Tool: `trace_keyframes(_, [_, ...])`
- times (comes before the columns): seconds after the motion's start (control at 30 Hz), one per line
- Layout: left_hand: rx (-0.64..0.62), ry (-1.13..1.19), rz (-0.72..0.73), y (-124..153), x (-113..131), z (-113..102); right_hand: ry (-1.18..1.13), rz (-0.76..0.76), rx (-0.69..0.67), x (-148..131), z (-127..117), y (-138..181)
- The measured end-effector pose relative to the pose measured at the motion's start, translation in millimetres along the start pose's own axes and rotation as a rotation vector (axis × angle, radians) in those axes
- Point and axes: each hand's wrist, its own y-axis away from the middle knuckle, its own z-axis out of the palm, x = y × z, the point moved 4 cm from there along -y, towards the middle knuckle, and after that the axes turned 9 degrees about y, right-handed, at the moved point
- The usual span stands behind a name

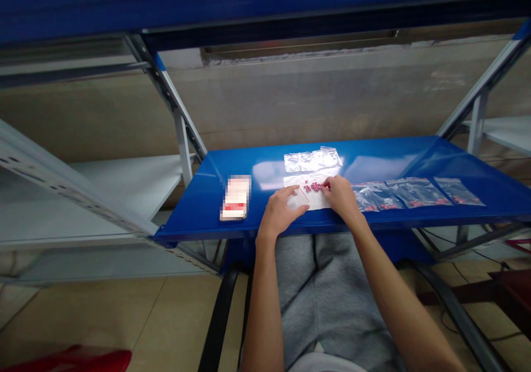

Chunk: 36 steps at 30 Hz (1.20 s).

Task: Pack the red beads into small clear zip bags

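A white sheet of paper (321, 201) lies near the front of the blue shelf, with a small pile of dark red beads (313, 186) on it. My left hand (280, 210) is at the paper's left side. Its thumb and fingers are curved around the two ends of a small clear zip bag's red-lined mouth (304, 194). At the right edge of the pile, my right hand (342, 195) has its fingertips drawn together against the beads; what lies between them is mostly hidden.
Clear bags with red beads at the bottom (418, 193) lie in a row to the right. Behind the paper are several flat clear bags (312, 160). A blurred-out phone (235, 197) lies to the left. Metal shelf posts (178, 112) flank the blue surface.
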Motion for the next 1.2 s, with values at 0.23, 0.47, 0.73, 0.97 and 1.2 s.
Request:
trace_keyframes(0.23, [-0.003, -0.005, 0.008, 0, -2, 1, -0.015, -0.015, 0.014, -2, 0, -1])
trace_keyframes(0.47, [0.0, -0.001, 0.021, 0, -3, 1, -0.048, -0.004, 0.044, 0, 0, 2])
trace_keyframes(0.73, [-0.003, -0.013, 0.037, 0, -1, 1, -0.408, -0.083, 0.093, -9, -20, 21])
trace_keyframes(0.97, [0.024, 0.007, 0.034, -1, -4, 3, -0.566, -0.26, -0.071, -50, -32, 27])
trace_keyframes(1.2, [0.036, 0.025, 0.023, 0, -6, 0, -0.552, -0.258, -0.185, -48, -36, 19])
